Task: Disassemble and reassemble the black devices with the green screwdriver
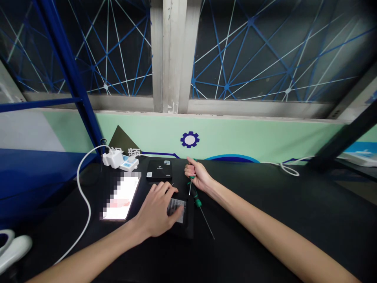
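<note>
Left hand (pixel 157 216) flat on a black device (pixel 184 228), right hand (pixel 196 174) gripping a small screwdriver (pixel 190 186).
I see the left fingers (pixel 165 189) lying apart on the labelled device at mid desk (pixel 265 204). The right fingers clamp the screwdriver upright just behind it. A 2nd green screwdriver (pixel 203 214) lies beside, a lit phone (pixel 120 198) to the left.
</note>
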Demonstrator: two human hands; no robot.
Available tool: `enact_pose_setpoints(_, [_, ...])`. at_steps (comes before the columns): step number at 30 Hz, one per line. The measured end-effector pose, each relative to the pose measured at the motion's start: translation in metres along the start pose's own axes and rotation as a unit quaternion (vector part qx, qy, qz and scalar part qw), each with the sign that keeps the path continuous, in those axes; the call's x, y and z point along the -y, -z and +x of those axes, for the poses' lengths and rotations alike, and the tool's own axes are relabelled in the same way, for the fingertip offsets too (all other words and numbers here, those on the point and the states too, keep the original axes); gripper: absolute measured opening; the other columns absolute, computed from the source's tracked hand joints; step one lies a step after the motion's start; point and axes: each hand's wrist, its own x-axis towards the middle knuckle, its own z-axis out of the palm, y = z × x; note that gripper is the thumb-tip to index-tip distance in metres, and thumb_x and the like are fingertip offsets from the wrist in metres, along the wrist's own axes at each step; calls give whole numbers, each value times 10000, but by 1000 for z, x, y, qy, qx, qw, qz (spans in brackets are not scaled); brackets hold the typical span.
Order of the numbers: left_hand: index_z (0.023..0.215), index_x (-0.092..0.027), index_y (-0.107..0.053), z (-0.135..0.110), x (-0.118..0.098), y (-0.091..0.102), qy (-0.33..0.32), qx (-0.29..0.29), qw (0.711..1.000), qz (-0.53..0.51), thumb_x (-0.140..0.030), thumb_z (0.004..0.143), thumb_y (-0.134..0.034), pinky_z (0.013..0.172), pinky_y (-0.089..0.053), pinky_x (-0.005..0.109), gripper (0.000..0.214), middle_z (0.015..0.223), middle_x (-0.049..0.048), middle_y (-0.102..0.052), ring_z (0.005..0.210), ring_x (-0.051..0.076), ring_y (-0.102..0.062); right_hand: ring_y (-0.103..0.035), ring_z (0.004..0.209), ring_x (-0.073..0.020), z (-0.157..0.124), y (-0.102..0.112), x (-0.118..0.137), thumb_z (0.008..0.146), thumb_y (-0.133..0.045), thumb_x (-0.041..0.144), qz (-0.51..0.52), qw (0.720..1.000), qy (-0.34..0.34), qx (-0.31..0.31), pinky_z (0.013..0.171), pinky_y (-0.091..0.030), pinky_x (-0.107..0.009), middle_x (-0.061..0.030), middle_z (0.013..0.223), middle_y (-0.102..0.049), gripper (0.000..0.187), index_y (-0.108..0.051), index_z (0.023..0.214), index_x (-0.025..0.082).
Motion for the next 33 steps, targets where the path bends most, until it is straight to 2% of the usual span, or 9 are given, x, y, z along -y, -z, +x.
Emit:
enact_pose_setpoints(8, [1116, -204, -579, 0, 0, -2, 4, -10, 1000, -3, -369, 933, -533, 851, -431, 435, 251, 1057, 78, -608, 968, 275, -552, -179, 364, -28, -3, -6, 0, 878, -701, 175, -62, 996, 61, 7, 297, -230, -110, 146, 481, -237, 442, -299, 706, 240])
enact_pose_setpoints(17, [1094, -202, -556, 0, -2, -1, 5, -22, 1000, -4, -352, 945, -512, 845, -433, 423, 216, 1037, 74, -606, 956, 267, -547, -199, 384, -16, -15, -22, -1, 753, -829, 257, -116, 986, 113, 31, 320, -211, -113, 139, 492, -280, 518, -316, 686, 232])
enact_pose_setpoints(21, [1089, -193, -546, 0, -2, -1, 9, -22, 1000, -12, -352, 950, -512, 846, -437, 426, 214, 1035, 78, -601, 963, 269, -548, -216, 395, -33, -18, -24, 7, 804, -771, 296, -125, 982, 140, 27, 331, -225, -123, 122, 511, -292, 462, -329, 688, 230])
enact_pose_setpoints(24, [1074, -198, -552, 1, -2, -2, 9, -26, 1000, -14, -358, 949, -514, 840, -442, 424, 206, 1026, 76, -602, 957, 271, -554, -236, 408, -55, -20, -21, 16, 876, -621, 355, -129, 978, 162, 12, 343, -255, -145, 103, 512, -298, 346, -358, 693, 226])
enact_pose_setpoints(28, [1071, -191, -557, 1, -2, -4, 20, -27, 999, -9, -353, 948, -516, 834, -442, 424, 208, 1015, 77, -600, 954, 273, -557, -301, 428, -69, -21, -14, 24, 868, -534, 351, -180, 967, 179, -14, 370, -276, -177, 68, 561, -396, 241, -404, 715, 217])
enact_pose_setpoints(31, [1072, -189, -556, 0, -2, -5, 29, -23, 999, -9, -356, 953, -511, 839, -439, 427, 209, 1022, 77, -597, 962, 272, -554, -330, 430, -82, -24, -8, 27, 855, -559, 381, -261, 947, 186, -34, 397, -290, -201, 72, 546, -410, 229, -457, 738, 211])
enact_pose_setpoints(33, [1076, -186, -555, 0, -2, -6, 31, -21, 999, -10, -362, 958, -507, 838, -439, 429, 217, 1028, 78, -597, 966, 271, -554, -359, 438, -97, -27, -3, 29, 849, -592, 426, -329, 923, 195, -49, 421, -297, -218, 68, 516, -429, 264, -503, 734, 205])
